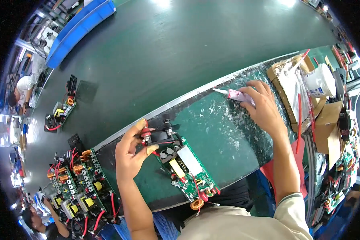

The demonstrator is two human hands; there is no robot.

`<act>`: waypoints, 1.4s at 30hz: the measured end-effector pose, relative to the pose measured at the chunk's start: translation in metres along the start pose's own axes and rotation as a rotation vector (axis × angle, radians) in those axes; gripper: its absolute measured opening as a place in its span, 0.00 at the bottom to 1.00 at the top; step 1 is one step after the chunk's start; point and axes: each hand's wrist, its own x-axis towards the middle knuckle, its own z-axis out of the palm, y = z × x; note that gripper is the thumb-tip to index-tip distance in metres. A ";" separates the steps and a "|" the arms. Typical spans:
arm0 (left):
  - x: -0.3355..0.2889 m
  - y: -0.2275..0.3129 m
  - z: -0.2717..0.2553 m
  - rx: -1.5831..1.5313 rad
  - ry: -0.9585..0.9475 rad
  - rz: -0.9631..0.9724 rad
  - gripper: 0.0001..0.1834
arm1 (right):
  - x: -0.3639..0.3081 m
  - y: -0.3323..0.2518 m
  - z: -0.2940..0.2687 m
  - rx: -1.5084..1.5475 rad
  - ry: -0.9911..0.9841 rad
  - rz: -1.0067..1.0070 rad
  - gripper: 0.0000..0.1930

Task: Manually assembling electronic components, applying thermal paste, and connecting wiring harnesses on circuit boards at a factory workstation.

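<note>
My left hand (131, 150) pinches the red terminal post on the black end panel of a green circuit board (200, 176), with yellowish covers on its thumb and a fingertip. A round black fan-like part (161, 138) and a black terminal post (167, 125) sit on the same panel. The board slants toward me and carries a white block, a yellow transformer, wires and a copper-wound ring (196, 204) near the bench's front edge. To the right, my right hand (262, 105) is closed around a white and pink glue tube (238, 95), its pointed nozzle facing left.
Several similar boards (82, 184) are packed together at lower left. Beyond a pale metal edge (188, 94), a green conveyor surface (204, 44) carries another board assembly (62, 110) and a blue bin (82, 30). A stained cardboard box (286, 88) and white tub (321, 81) stand right. Other people are at left.
</note>
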 end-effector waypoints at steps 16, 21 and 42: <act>0.026 0.100 0.079 1.100 0.181 0.518 0.32 | -0.009 -0.062 0.005 0.458 0.319 -0.135 0.18; 0.046 0.116 0.102 1.356 -0.114 0.543 0.32 | -0.018 -0.086 -0.005 0.388 0.334 -0.250 0.28; 0.056 0.105 0.106 1.206 -0.075 0.511 0.25 | -0.018 -0.110 0.038 1.904 0.443 0.422 0.23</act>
